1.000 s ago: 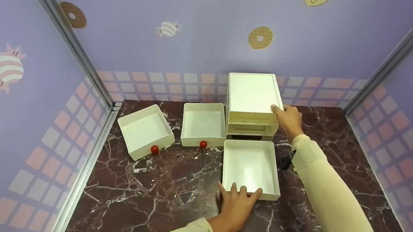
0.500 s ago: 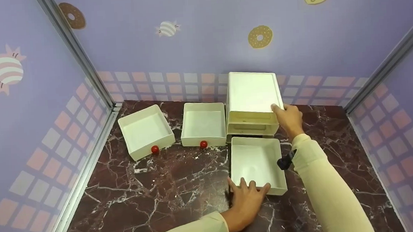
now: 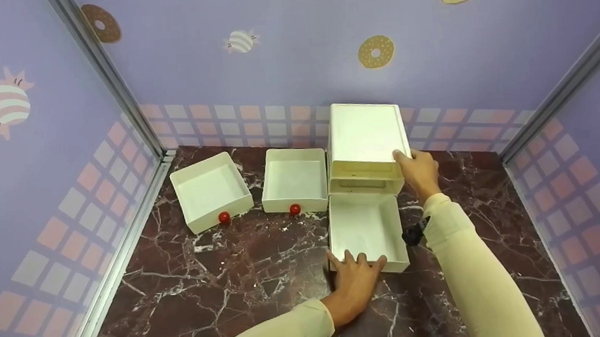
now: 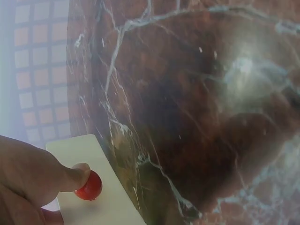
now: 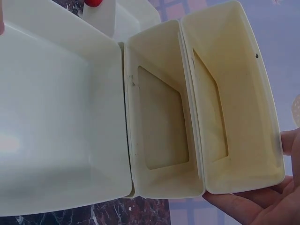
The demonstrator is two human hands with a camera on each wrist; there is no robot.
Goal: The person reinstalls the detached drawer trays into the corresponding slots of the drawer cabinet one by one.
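Note:
My left hand (image 3: 356, 285) grips the front wall of a white drawer (image 3: 367, 221), its fingers over the rim. In the left wrist view the thumb presses on the drawer's red round knob (image 4: 92, 189). The drawer's back end meets the lowest slot of a white drawer cabinet (image 3: 368, 133), which stands against the back wall. My right hand (image 3: 420, 174) holds the cabinet at its front right corner, thumb on the top and fingers along the side. The two upper slots (image 5: 161, 117) of the cabinet gape with no drawers in them.
Two more white drawers, one beside the cabinet (image 3: 295, 176) and one turned askew farther left (image 3: 211, 189), lie on the dark marbled surface (image 3: 182, 290). Each has a red knob in front. Purple patterned walls (image 3: 272, 50) close in the back and both sides.
The left hand has shifted the drawer first to the right, then back slightly left and inward, so its rear edge now meets the cabinet's lowest slot. The right hand stays on the corner.

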